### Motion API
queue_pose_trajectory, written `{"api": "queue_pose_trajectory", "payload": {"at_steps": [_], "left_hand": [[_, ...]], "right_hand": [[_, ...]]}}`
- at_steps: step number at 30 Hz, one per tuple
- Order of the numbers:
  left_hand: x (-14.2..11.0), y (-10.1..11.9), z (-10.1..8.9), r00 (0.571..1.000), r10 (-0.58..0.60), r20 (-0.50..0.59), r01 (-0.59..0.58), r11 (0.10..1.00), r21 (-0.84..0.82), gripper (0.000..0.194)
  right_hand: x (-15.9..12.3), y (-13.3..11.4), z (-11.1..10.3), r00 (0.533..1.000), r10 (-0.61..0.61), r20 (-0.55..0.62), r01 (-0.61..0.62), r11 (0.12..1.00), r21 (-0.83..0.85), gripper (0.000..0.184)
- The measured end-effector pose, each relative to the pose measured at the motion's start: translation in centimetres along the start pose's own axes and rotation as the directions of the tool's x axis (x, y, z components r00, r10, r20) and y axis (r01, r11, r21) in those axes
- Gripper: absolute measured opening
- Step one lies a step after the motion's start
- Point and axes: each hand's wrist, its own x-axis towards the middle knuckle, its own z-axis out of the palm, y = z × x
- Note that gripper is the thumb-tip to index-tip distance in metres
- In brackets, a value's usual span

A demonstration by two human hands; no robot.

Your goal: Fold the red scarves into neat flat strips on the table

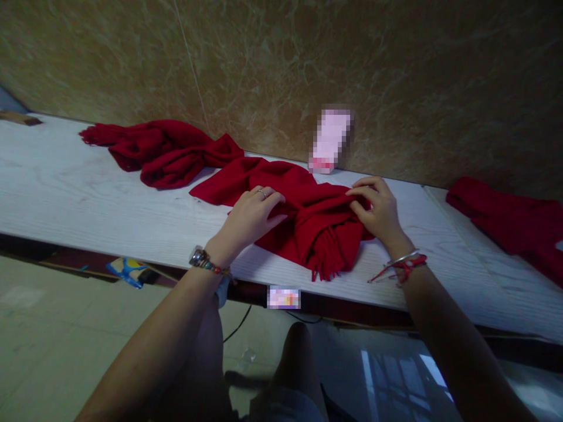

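Observation:
A red scarf [281,181] lies bunched and folded on the white wood-grain tabletop [109,205], its fringe hanging down near the front edge. My left hand [257,214] is at the scarf's left-middle part, fingers curved and thumb beneath them, with a fold of cloth between. At the right end, my right hand [376,208] has its fingertips and thumb on the same raised fold. The cloth between both hands is creased and partly twisted. Parts of the fingertips are hard to separate from the fabric.
Another stretch of crumpled red cloth [167,149] with fringe lies at the left, close to the marbled wall [264,70]. A blurred pink-white card [332,140] leans on the wall. More red cloth [505,217] lies at the far right. A blue-and-yellow object [127,271] sits below the table edge.

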Motion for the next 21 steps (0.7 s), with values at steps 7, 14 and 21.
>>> {"api": "queue_pose_trajectory", "payload": {"at_steps": [7, 14, 21], "left_hand": [[0.0, 0.8, 0.2, 0.999, -0.037, 0.019, 0.035, 0.996, 0.078, 0.023], [0.1, 0.8, 0.3, 0.998, -0.03, -0.055, 0.035, 0.995, 0.096, 0.014], [0.0, 0.7, 0.0, 0.992, -0.011, -0.128, 0.02, 0.998, 0.068, 0.015]], "right_hand": [[-0.1, 0.3, 0.0, 0.98, 0.098, -0.171, -0.112, 0.991, -0.072, 0.012], [-0.2, 0.1, -0.1, 1.0, -0.026, -0.001, 0.026, 1.0, -0.013, 0.005], [-0.4, 2.3, 0.1, 0.983, -0.115, 0.146, 0.117, 0.993, -0.004, 0.024]]}}
